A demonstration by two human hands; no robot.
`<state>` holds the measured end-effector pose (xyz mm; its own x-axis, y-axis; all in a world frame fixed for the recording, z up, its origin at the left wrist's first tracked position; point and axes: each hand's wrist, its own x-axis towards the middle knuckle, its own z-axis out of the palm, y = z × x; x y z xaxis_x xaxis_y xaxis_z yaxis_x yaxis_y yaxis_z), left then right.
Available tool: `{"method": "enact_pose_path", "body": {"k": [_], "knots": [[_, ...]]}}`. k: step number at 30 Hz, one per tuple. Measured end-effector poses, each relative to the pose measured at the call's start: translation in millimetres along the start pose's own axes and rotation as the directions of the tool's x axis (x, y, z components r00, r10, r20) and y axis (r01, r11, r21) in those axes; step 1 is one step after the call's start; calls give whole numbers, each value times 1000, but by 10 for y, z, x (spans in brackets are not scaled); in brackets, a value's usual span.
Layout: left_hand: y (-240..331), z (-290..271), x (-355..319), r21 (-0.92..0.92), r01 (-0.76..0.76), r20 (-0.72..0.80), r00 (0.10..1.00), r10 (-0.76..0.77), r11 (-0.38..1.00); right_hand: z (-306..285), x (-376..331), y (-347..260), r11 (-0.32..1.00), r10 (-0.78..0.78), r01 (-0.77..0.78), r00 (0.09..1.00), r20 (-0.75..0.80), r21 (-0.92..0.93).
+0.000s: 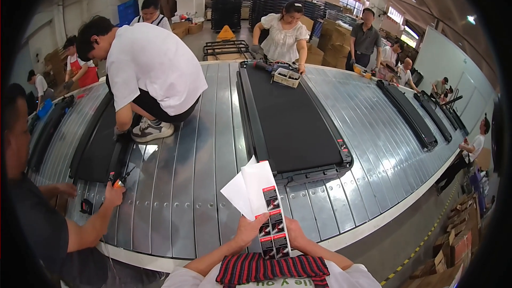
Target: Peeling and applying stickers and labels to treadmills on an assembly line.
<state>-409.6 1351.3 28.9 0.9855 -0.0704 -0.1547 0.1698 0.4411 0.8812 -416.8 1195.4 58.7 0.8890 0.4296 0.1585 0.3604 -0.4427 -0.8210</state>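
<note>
My left hand (249,230) is closed on the left edge of a sheet of labels (261,184), its thumb over the front. The sheet is white with red, black and white stickers along its right and lower part. A loose white paper flap (236,194) sticks out to its left. My right hand (295,233) grips the sheet's right edge from behind, its fingers mostly hidden. Just beyond the sheet lies a black treadmill base (290,122) with a flat belt, small red labels at its near right corner. A striped red and black cloth (272,269) lies across my front.
The treadmill rests on a metal slat conveyor (184,192). A person in a white shirt (154,69) squats on it at left, over another treadmill (93,149). A co-worker's hand (113,194) holds a tool nearby. A parts tray (286,77) sits at the treadmill's far end. Cartons (458,240) stand right.
</note>
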Motion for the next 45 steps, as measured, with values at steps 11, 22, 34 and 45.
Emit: {"method": "enact_pose_path", "body": {"k": [11,22,34,45], "knots": [[435,156,-138,411,-139,37,990,135,901,-242,21,-390,854,-432,351,889,-149,-384],[492,147,-207,-460,156,441,894,72,874,-434,-103,-666,857,-512,461,810,-286,-229],[546,106,-298,-172,-69,19,997,74,983,-109,65,-580,877,-479,404,781,-401,-262],[489,10,-255,-108,-49,-33,998,46,993,100,109,-309,954,-299,287,930,-214,-86]]}}
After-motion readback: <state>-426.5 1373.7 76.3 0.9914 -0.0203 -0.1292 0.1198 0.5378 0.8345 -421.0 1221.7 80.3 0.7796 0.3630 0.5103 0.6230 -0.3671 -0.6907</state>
